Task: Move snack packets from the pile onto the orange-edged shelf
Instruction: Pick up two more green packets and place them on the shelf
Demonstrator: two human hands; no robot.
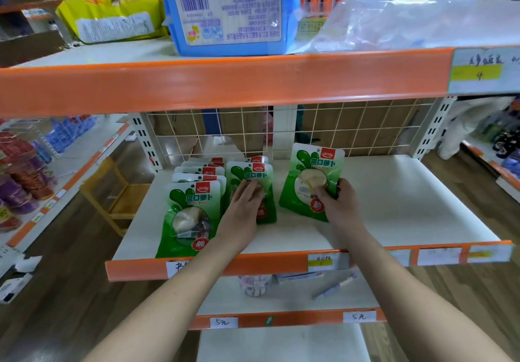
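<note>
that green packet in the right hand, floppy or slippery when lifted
The green packet is probably floppy at the edges, being a thin film pouch. Its glossy surface may slip on the smooth shelf or in the right hand gripping it. The pale lump inside likely weights its middle.

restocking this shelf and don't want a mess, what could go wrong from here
The held packet stands tilted in the right hand, gripped only near its lower right side; it may flop when released. The front packet of the left row reaches the orange shelf edge; a nudge from the left hand could slide it off.
</note>
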